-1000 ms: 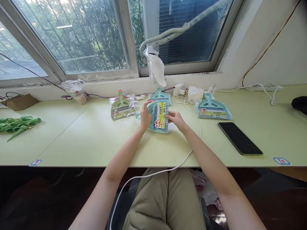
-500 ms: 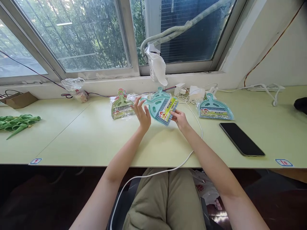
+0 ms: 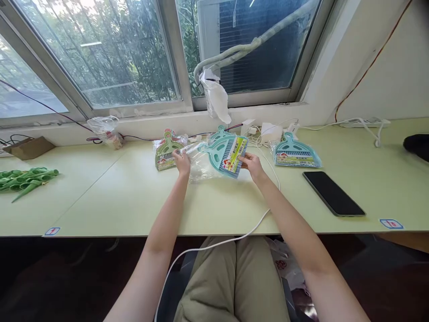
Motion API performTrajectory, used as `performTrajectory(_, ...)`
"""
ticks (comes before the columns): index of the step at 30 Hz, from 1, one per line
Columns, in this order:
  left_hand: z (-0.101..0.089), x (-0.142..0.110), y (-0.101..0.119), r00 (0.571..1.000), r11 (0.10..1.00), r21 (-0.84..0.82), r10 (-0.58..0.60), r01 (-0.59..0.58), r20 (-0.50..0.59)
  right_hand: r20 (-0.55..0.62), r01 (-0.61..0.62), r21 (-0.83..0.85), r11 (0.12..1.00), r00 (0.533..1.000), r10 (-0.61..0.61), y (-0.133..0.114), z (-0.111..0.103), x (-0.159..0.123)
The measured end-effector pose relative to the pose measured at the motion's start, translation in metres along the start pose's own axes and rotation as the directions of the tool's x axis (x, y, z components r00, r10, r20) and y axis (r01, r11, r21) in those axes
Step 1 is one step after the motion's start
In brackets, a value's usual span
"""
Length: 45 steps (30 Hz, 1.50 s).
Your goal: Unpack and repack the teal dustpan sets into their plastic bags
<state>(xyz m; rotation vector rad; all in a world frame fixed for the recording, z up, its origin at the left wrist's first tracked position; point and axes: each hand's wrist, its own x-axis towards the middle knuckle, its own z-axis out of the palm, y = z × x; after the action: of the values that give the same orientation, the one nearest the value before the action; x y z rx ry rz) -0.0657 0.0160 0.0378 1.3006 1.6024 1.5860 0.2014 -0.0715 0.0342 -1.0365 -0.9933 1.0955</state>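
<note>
One pale table [image 3: 134, 197], teal dustpan [image 3: 216, 150] over its middle, handle toward the left. Probably light, stiff, slick; handle or rim best for holding. Right hand [image 3: 254, 167] pinches the brush-side edge, thumb against fingers. Left hand [image 3: 182, 163] at clear wrap [image 3: 201, 172], fingers bunched, exact grip unclear.

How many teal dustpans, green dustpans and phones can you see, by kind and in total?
Teal dustpans: 3
Green dustpans: 1
Phones: 1
Total: 5
</note>
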Motion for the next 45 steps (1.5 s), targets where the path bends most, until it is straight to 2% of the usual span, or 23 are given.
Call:
performTrajectory(5, 0.006, 0.005, -0.005, 0.997, 0.972, -0.233, -0.011, 0.027, 0.071, 0.083, -0.044, -0.068, 0.997, 0.995, 0.050, -0.006, -0.002, -0.002)
performTrajectory(12, 0.005, 0.005, -0.001, 0.993, 0.948, -0.306, -0.048, 0.080, 0.112, 0.158, -0.062, -0.145, 0.987, 0.984, 0.085, -0.010, -0.007, -0.003)
performTrajectory(18, 0.001, 0.003, 0.003, 0.971, 0.924, -0.340, -0.105, 0.175, 0.215, 0.075, -0.021, -0.127, 0.992, 0.997, 0.030, -0.010, -0.008, -0.001)
performTrajectory(25, -0.009, 0.008, 0.003, 0.983, 0.915, -0.362, -0.146, 0.177, 0.113, -0.083, 0.071, -0.176, 0.982, 0.993, -0.087, -0.019, -0.017, 0.003)
performTrajectory(28, -0.009, 0.009, 0.001, 0.982, 0.914, -0.363, -0.154, 0.182, 0.105, -0.097, 0.067, -0.211, 0.975, 0.991, -0.089, -0.020, -0.020, 0.004)
performTrajectory(36, -0.009, 0.007, 0.002, 0.980, 0.918, -0.354, -0.136, 0.179, 0.144, 0.028, 0.006, -0.254, 0.967, 1.000, 0.001, -0.023, -0.024, 0.001)
performTrajectory(45, -0.017, 0.014, -0.001, 0.957, 0.869, -0.405, -0.228, 0.282, 0.178, 0.137, -0.025, -0.221, 0.975, 0.989, 0.057, -0.029, -0.043, 0.000)
